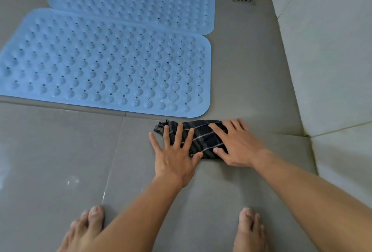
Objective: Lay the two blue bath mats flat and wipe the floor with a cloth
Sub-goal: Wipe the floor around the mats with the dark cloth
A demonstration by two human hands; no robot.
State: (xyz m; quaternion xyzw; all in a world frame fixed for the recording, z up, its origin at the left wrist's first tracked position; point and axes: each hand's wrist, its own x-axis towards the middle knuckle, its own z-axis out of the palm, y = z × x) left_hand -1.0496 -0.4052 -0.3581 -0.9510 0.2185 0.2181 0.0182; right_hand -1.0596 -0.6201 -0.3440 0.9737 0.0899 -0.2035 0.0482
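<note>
Bare toes (pixel 94 219) flanked both forearms while the left hand (pixel 175 155) and right hand (pixel 237 147) pressed flat, fingers spread, on the dark plaid cloth (pixel 203 139), apparently soft and limp, best bunched at its middle, mats (pixel 108 66) lying beyond.

Knobbly rubbery mats (pixel 104 66), woven checked cloth (pixel 201 139), smooth glossy floor tiles (pixel 60 151).

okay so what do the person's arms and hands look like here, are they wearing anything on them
Both arms are bare from the bottom edge of the picture to the fingertips: no sleeves, gloves, watch, bracelets or rings can be seen on the left hand or the right hand. The fingernails are short and unpainted. The feet below are bare too.
</note>
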